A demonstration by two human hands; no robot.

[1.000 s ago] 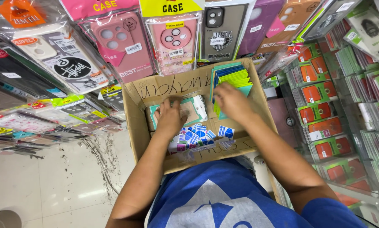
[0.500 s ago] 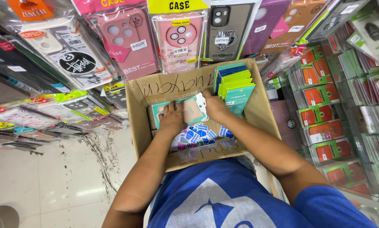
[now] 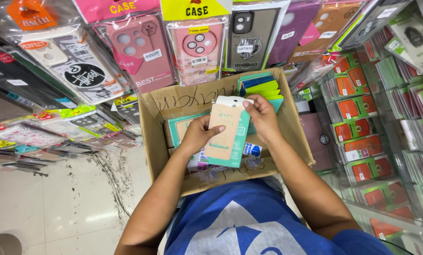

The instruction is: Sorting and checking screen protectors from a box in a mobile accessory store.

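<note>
I hold a flat tan and teal packet (image 3: 226, 133) with a white hang tab over an open cardboard box (image 3: 151, 141). My left hand (image 3: 198, 135) grips its left edge. Its upper right corner is pinched by my right hand (image 3: 261, 118). Inside the box a stack of green, yellow and blue packets (image 3: 262, 86) stands on edge at the far right. More teal packets (image 3: 178, 128) and small blue and white ones (image 3: 252, 150) lie flat beneath my hands.
Hanging phone cases in clear sleeves (image 3: 140, 52) cover the wall ahead and to the left. Shelves of orange and green packets (image 3: 357, 113) stand on the right. A pale tiled floor (image 3: 46, 208) lies at lower left. My blue shirt (image 3: 239, 222) fills the bottom.
Both hands were down among the flat packets in the box. They have now lifted one tan and teal packet and hold it up above the box.
</note>
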